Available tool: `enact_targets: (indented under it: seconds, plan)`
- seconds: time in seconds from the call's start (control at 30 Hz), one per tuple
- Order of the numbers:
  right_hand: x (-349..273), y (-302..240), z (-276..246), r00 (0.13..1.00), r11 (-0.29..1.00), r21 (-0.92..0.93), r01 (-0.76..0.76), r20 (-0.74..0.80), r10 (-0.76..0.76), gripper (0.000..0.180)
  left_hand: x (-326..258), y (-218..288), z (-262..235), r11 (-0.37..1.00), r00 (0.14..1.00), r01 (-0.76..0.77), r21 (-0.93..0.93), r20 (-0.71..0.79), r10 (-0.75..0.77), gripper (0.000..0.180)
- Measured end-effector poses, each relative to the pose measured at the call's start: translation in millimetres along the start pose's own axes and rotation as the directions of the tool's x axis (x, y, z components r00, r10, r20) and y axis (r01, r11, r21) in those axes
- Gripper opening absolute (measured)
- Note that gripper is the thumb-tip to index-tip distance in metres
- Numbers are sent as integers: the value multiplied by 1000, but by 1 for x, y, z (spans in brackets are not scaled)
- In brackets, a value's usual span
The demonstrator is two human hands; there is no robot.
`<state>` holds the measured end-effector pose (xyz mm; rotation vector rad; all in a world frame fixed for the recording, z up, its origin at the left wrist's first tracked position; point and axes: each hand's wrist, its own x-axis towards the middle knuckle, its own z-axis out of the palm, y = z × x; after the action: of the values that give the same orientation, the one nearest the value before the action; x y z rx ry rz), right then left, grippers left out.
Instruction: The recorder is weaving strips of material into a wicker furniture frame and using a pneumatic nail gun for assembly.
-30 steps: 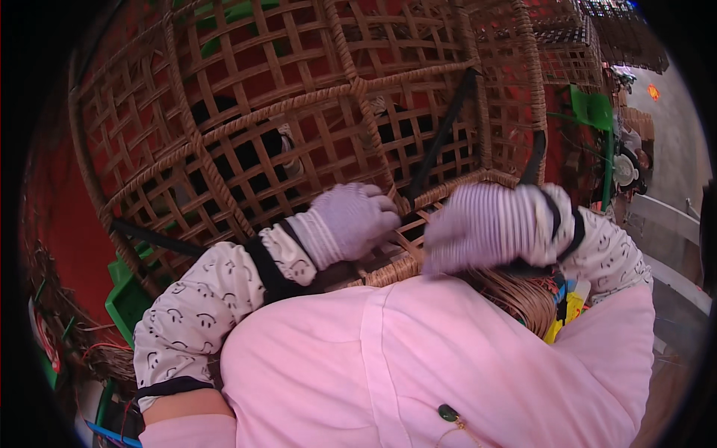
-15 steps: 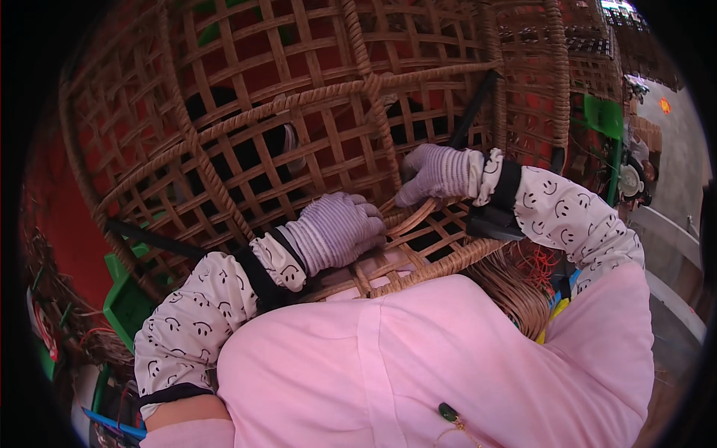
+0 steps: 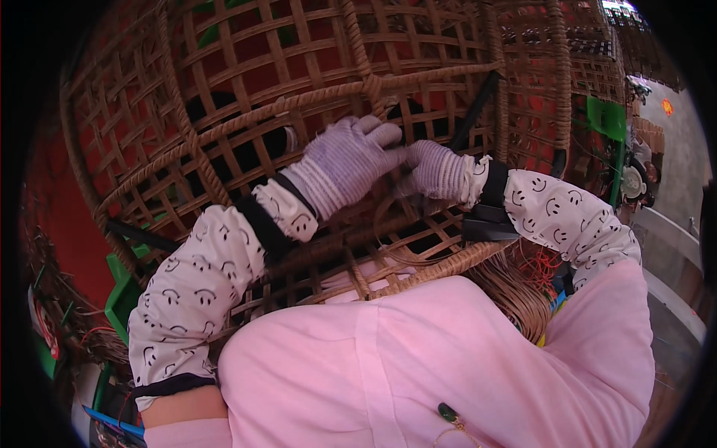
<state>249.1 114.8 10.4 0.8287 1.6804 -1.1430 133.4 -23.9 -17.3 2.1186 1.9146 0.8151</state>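
Two gloved hands meet on the lattice of a large woven rattan frame [image 3: 299,89] that fills the far half of the view and curves toward the person. The left hand [image 3: 347,164] (in a pale lilac knit glove) lies flat and spread open on the weave, fingers pointing right, gripping nothing. The right hand [image 3: 437,170] sits just beside it, fingertips touching, curled among the strands; whether it holds one I cannot tell. A black strap [image 3: 472,112] runs diagonally behind the lattice, far right.
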Motion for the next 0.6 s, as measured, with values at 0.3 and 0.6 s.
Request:
enact_targets:
  seconds: [0.3,0.6]
  plan:
    - [4,-15,-5,991,971,-202,-131,-3,133,28,5,27,-22,829,690,540,-143,640,-339,40]
    - [-7,-29,1,991,907,-401,-130,-51,120,33,-18,46,-2,819,681,539,-197,674,-286,30]
